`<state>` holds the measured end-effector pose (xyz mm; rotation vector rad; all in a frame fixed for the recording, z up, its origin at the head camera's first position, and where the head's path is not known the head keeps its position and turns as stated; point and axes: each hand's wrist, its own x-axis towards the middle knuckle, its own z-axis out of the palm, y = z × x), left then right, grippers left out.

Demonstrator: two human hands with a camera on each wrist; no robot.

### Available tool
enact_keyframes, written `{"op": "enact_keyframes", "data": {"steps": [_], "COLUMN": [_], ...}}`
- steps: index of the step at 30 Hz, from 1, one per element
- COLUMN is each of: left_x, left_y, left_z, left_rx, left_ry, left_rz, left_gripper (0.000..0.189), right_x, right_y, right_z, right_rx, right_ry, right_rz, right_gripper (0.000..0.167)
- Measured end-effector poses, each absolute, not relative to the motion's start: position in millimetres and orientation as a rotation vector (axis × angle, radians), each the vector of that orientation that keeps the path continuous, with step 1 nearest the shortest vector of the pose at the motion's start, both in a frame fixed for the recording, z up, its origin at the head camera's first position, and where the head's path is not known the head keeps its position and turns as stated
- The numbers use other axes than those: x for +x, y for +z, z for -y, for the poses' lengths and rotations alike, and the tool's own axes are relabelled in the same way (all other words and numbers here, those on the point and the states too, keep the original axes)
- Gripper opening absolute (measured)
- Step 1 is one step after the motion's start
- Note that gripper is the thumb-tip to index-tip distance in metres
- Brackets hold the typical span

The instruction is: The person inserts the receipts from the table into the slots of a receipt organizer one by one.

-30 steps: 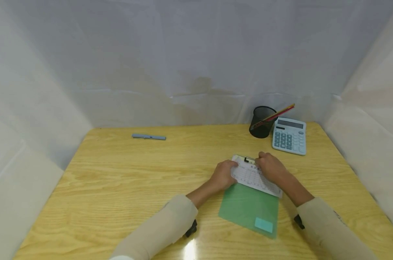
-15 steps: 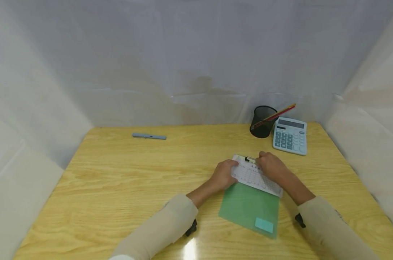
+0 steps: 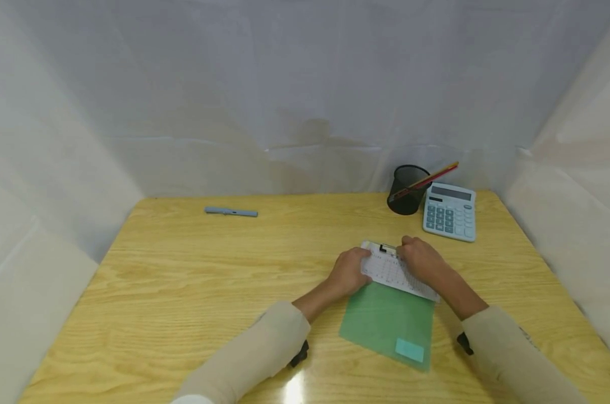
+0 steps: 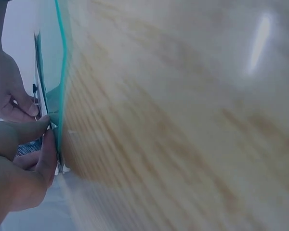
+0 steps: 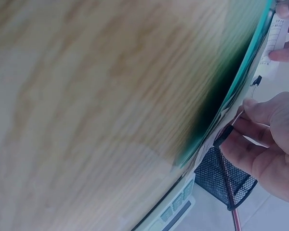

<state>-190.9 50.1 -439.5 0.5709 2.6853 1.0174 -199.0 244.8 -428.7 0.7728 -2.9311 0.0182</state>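
Observation:
A translucent green clipboard [image 3: 392, 320] with a light blue label [image 3: 409, 349] lies tilted on the table, right of centre in the head view. Printed paper [image 3: 393, 275] covers its upper part, near the metal clip [image 3: 388, 249]. With thumb and fingers, my left hand [image 3: 349, 271] pinches the upper left edge of the paper; whether it also grips the board is unclear. My right hand [image 3: 421, 261] pinches the clip's wire lever [image 5: 238, 115], which has black ends in the right wrist view. In the left wrist view, my left fingers [image 4: 44, 139] meet at the board's edge.
Beyond the clipboard stands a black mesh pen cup [image 3: 406, 193] with pencils [image 3: 436, 175] leaning in it. A light blue calculator [image 3: 449, 212] lies right of the cup. A blue-grey pen [image 3: 231, 211] rests at the table's [image 3: 184, 280] far left. Pale sheeting [image 3: 305, 101] encloses the back and sides.
The paper's lower edge has slid slightly up toward the clip, and my left hand has shifted a little to the right with it. My right hand stays at the clip.

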Motion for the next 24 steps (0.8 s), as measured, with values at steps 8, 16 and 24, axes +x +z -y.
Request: {"op": "enact_keyframes", "data": {"steps": [8, 16, 24], "left_x": [-193, -194, -201], "left_y": [-439, -433, -424], "left_z": [-49, -40, -6], "left_rx": [0.531, 0.577, 0.562], "left_ry": [1.022, 1.026, 1.071], "left_rz": [-2.673, -2.617, -2.566], "left_gripper": [0.067, 0.07, 0.068], "right_x": [-200, -203, -207], "right_y": [-432, -433, -433], "right_z": [-242, -239, -243], "right_rx": [0.775, 0.774, 0.838], "right_ry": [-0.021, -0.062, 0.03], "right_rz": [2.913, 2.913, 2.886], "right_gripper": [0.01, 0.006, 0.006]}}
